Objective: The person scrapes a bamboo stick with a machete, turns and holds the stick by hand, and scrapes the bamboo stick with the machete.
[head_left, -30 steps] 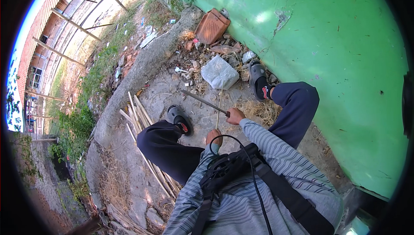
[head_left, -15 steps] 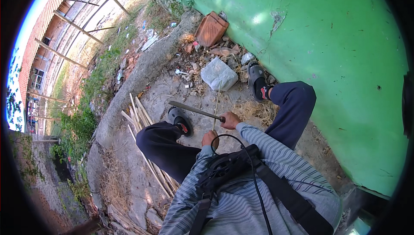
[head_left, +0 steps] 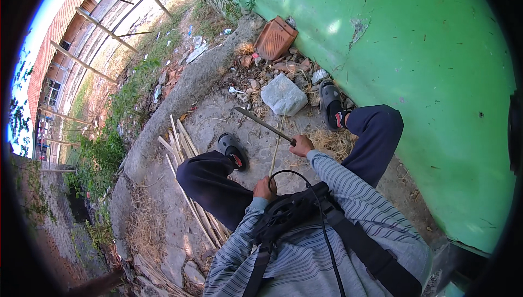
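Observation:
My right hand [head_left: 302, 146] is closed round the dark handle of a machete [head_left: 263, 123], whose long narrow blade points forward and to the left. Close to my waist, my left hand [head_left: 265, 188] grips a thin pale bamboo strip [head_left: 275, 152]. This strip runs forward from my fist, passing by the blade near the handle; whether they touch I cannot tell. Its far end is near the lower edge of a whitish stone block [head_left: 284, 95] on the ground between my feet.
Several split bamboo strips [head_left: 188, 144] lie beside and under my left leg. A green wall [head_left: 425, 52] rises at my right. Orange roof tiles [head_left: 276, 38] lean there above rubble. A rough concrete curb [head_left: 163, 112] curves along the left. A black cable [head_left: 325, 237] loops over my front.
My left hand has drawn back toward my body with the bamboo strip. My right hand has moved slightly forward, and the machete's blade has swung to point farther forward. The view has shifted a little.

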The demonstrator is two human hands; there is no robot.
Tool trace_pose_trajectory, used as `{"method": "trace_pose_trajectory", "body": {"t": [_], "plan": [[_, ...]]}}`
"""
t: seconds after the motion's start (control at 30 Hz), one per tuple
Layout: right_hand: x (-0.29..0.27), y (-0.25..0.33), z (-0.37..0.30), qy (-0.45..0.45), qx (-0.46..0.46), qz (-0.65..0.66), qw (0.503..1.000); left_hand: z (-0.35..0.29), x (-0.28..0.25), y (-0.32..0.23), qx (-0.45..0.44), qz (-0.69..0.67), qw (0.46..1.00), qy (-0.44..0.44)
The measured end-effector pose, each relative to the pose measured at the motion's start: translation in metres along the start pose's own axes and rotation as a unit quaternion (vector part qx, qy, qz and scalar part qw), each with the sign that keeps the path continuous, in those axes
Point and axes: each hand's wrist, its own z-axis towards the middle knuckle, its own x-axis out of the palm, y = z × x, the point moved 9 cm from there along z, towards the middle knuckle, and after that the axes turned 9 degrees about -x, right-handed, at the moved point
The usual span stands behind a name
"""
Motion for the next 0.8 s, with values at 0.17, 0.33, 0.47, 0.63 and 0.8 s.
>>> {"method": "trace_pose_trajectory", "body": {"t": [0.17,0.33,0.47,0.63,0.8], "plan": [[0.010,0.041,-0.003,-0.015,-0.113,-0.023,0.993,-0.004,-0.015,-0.002,-0.003,0.002,1.000,-0.013],[-0.020,0.004,0.010,-0.027,-0.009,-0.008,1.000,-0.029,-0.015,0.015,-0.013,0.055,0.998,0.035],[-0.008,0.045,0.004,-0.045,-0.106,0.001,0.993,-0.026,-0.033,0.008,-0.040,0.044,0.998,-0.011],[-0.025,0.018,0.016,-0.032,-0.025,-0.011,0.999,-0.058,-0.070,-0.009,-0.055,0.061,0.997,0.005],[-0.035,-0.006,0.007,-0.029,0.008,-0.058,0.998,-0.087,-0.053,0.031,-0.048,0.052,0.997,0.027]]}}
